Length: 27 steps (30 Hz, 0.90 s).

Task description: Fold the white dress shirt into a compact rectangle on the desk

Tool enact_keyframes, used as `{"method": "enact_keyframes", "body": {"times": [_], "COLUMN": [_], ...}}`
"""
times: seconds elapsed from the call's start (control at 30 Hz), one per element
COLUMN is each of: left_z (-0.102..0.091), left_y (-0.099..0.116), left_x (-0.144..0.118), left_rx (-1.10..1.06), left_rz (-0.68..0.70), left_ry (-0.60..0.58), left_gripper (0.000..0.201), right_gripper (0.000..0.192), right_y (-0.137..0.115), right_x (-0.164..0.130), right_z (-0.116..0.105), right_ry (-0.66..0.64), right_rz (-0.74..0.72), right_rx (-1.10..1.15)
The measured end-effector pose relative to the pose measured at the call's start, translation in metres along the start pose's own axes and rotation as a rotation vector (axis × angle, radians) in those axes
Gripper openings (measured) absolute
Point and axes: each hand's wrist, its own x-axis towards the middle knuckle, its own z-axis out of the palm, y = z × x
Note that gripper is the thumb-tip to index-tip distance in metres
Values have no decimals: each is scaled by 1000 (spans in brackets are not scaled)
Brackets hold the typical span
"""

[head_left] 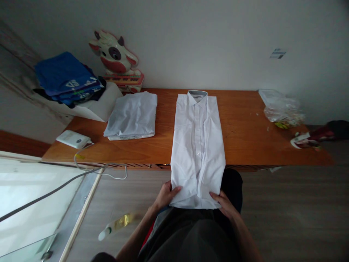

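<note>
A white button-up shirt [197, 145] lies lengthwise with its collar at the far side of the wooden table [242, 142]. Its sides are folded inward, and its lower part hangs over the near edge toward my body. At the bottom left corner, my left hand [166, 194] grips the cloth, thumb on top and fingers hidden beneath. My right hand [223, 202] pinches the bottom right side in the same way. Left of the shirt is a stack of folded pale clothes [132, 114].
Blue clothes [69, 80] top a white box [98, 109] at the back left, beside a cow-shaped toy keyboard [117, 60]. A white device [73, 139] trails a cable. Plastic bags [283, 109] and a bottle [321, 135] occupy the right end. Another bottle [116, 225] is on the floor.
</note>
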Motion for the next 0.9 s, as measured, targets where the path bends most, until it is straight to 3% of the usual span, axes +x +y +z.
{"method": "enact_keyframes", "body": {"times": [0.1,0.23,0.3,0.43,0.5,0.57,0.63,0.7,0.77,0.83,0.9], "left_z": [8,13,11,9,15,29,54,86,119,146,166], "left_y": [1,4,4,1,7,23,50,84,117,145,163], "left_x": [-4,-9,-14,-28,-34,-36,-31,-16,10,43,78], "left_rx": [43,28,43,179,268,349,429,534,693,875,1030], "left_rz": [-31,-19,5,89,185,324,488,668,870,993,1002], "left_ry": [158,171,232,555,595,459,206,-62,-231,-230,-127], "left_gripper": [62,63,61,50,37,26,19,24,31,39,52], "right_gripper": [56,56,57,60,62,62,61,61,66,69,66], "right_y": [2,3,4,9,15,22,30,38,44,48,48], "right_x": [-2,0,-1,-11,-17,-24,-30,-33,-36,-38,-41], "right_z": [-5,-9,-8,-6,-4,0,6,13,18,19,18], "right_ry": [-52,-70,-98,-131,-86,-24,47,120,176,197,240], "right_rz": [50,42,52,78,67,60,33,-39,-125,-179,-227], "right_rx": [-91,-184,-116,76,138,179,190,152,75,-2,-44]}}
